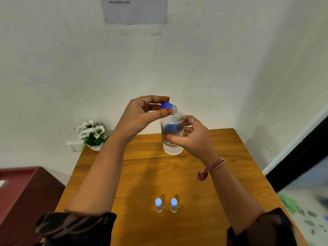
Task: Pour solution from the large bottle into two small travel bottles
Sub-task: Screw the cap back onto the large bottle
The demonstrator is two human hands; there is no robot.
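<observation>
**Cap off the large bottle, travel bottles not opened yet**

Left hand (142,114) pinches the round blue plastic cap (166,105) between thumb and fingertips, just beside and level with the threaded neck of the large clear plastic bottle (173,132). The cap looks clear of the threads, so I'd call it unscrewed. Right hand (192,137) grips the bottle round its mid-body, fingers wrapped behind, thumb across the front. The bottle is held up over the far half of the wooden surface (230,157), long axis near upright, mouth tipped slightly away from the camera. How much liquid is in it is hard to read through the blur.

Key relation: the two small clear travel bottles with pale blue caps, left one (158,205) and right one (174,205), stand upright side by side, near but not touching, at the near edge, well below and toward the person from both hands. Both look capped. They sit about midway between the arms, so neither hand is clearly nearer.

My read: the left hand needs to drop the cap first, then uncap a small bottle. Pouring means bringing the big bottle toward the body and tipping its mouth down over a narrow neck, so spill risk is high.

White flower pot (92,134) at the far-left corner, out of the way.
</observation>
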